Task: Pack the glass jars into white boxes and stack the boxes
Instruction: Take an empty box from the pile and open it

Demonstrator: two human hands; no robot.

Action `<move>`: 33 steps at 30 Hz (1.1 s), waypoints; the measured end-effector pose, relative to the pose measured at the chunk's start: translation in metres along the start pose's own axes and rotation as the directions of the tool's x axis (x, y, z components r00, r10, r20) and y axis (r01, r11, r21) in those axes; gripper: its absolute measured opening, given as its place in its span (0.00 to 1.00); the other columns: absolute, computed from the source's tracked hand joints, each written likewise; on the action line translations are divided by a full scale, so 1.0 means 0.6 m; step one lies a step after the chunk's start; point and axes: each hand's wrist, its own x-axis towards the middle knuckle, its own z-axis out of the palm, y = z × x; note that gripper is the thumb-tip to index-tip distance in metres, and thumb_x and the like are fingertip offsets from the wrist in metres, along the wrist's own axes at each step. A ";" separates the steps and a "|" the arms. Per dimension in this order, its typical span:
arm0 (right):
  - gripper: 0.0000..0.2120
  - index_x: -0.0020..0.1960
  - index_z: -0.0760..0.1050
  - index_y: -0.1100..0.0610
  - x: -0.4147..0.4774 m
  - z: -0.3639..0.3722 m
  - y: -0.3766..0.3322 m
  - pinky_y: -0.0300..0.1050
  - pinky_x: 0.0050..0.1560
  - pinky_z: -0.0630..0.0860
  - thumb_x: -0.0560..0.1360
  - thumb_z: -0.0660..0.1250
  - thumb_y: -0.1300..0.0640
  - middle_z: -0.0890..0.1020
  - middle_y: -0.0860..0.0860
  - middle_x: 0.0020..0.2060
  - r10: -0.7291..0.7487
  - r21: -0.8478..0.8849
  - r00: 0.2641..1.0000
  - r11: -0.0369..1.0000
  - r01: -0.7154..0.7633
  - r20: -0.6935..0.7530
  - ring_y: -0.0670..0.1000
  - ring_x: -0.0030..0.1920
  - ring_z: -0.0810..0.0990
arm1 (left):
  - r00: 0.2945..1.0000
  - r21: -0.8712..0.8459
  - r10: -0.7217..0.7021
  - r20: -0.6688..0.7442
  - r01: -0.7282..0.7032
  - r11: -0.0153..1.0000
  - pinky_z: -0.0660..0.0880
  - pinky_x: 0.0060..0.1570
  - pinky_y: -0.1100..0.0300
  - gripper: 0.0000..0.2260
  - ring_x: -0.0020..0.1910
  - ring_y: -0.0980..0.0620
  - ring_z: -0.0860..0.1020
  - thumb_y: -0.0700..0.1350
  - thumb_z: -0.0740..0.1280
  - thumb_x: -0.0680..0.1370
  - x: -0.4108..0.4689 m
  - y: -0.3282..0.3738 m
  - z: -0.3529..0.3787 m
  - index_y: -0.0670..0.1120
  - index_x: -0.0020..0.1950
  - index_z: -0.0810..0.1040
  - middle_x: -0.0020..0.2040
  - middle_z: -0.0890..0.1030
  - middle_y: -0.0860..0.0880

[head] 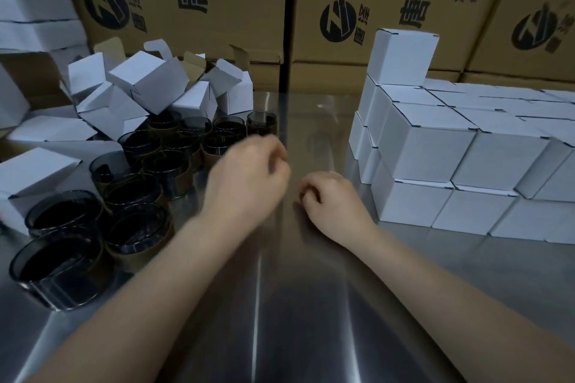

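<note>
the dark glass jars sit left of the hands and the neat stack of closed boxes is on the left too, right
No: the head view shows the neat stack of closed boxes on the right, not the left. The dark glass jars are on the left.

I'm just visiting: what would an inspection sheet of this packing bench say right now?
Surface: shiny metal table.
Job's things: dark glass jars grouped at left; open white boxes heaped behind them; closed white boxes stacked at right.
Clutter: nothing seen.
Hands: left hand blurred, grip unclear; right hand with fingers curled, holding nothing.
Cables: nothing seen.
Surroundings: printed brown cartons along the back.
</note>
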 end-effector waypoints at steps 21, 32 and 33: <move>0.11 0.48 0.81 0.55 0.006 -0.005 -0.005 0.45 0.52 0.71 0.76 0.59 0.62 0.78 0.48 0.47 0.025 -0.034 0.996 0.999 -0.022 0.091 0.50 0.52 0.71 | 0.952 0.555 -0.305 0.013 0.246 0.795 0.53 0.72 0.32 0.32 0.78 0.35 0.47 0.50 0.68 0.78 0.277 -0.249 -0.094 0.58 0.78 0.55 0.80 0.49 0.40; 0.12 0.50 0.81 0.54 0.006 -0.007 -0.008 0.41 0.51 0.68 0.77 0.59 0.61 0.76 0.47 0.47 0.025 -0.062 0.994 0.998 -0.018 0.105 0.49 0.52 0.69 | 0.983 0.671 -0.180 0.018 0.122 0.731 0.62 0.67 0.33 0.34 0.71 0.29 0.60 0.47 0.70 0.75 0.288 -0.284 -0.099 0.51 0.75 0.55 0.74 0.62 0.38; 0.12 0.50 0.81 0.54 0.006 -0.006 -0.008 0.41 0.51 0.68 0.77 0.59 0.61 0.77 0.47 0.47 0.027 -0.066 0.994 0.998 -0.020 0.105 0.49 0.52 0.69 | 0.985 0.694 -0.172 0.017 0.112 0.712 0.63 0.66 0.33 0.33 0.70 0.29 0.61 0.46 0.70 0.75 0.290 -0.284 -0.102 0.50 0.75 0.57 0.74 0.63 0.37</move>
